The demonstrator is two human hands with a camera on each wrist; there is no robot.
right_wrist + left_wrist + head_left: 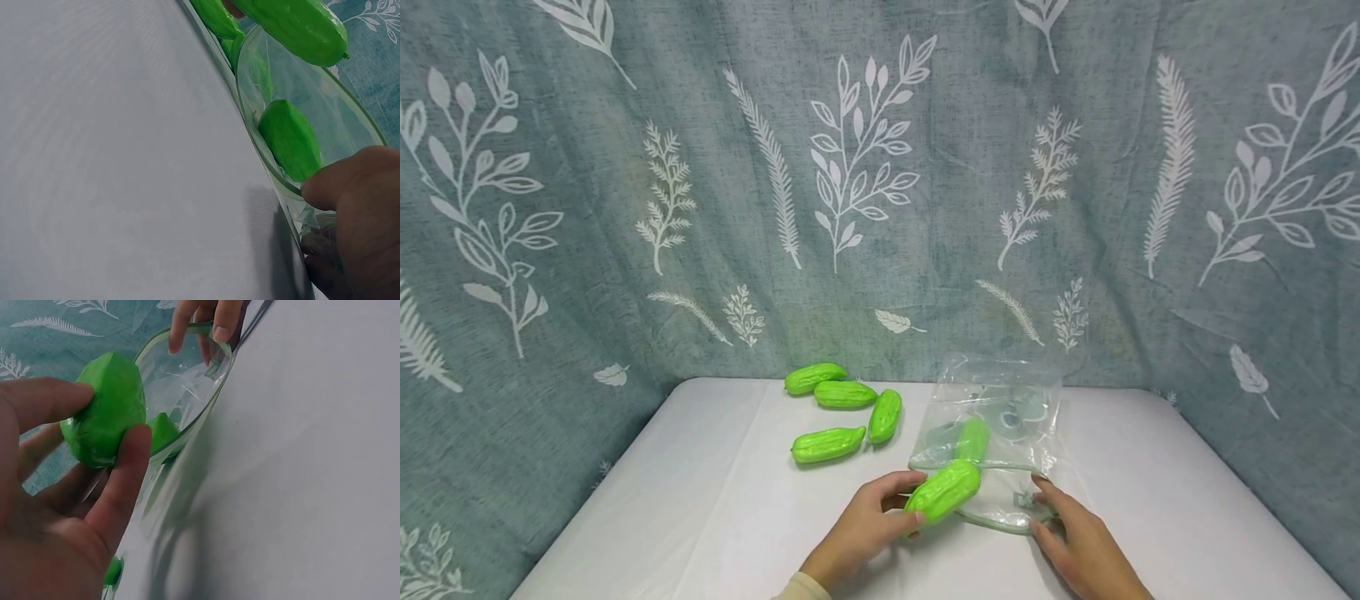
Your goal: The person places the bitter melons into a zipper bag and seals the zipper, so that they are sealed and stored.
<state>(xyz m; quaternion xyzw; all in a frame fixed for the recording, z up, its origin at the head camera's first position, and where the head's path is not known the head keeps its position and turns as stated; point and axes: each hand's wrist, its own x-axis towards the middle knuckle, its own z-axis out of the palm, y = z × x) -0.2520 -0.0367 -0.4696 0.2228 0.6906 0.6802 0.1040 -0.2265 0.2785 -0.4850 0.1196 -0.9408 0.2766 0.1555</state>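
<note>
My left hand (pixel 874 515) grips a bright green, ridged cucumber (pixel 946 492) between thumb and fingers, its far end over the mouth of a clear plastic bag (pixel 942 417). The bag lies on its back side with a green-edged opening held wide towards me. My right hand (pixel 1078 537) pinches the right side of that rim, thumb and fingers on either side of the film. Inside the bag lies another green cucumber (pixel 289 139), also seen through the plastic in the head view. In the left wrist view the held cucumber (pixel 111 412) stays outside the rim.
Several more green cucumbers (pixel 827 445) lie loose on the white tabletop (pixel 722 492), left of the bag and towards the back. A teal curtain (pixel 865 208) with white leaf prints hangs behind the table and along both sides.
</note>
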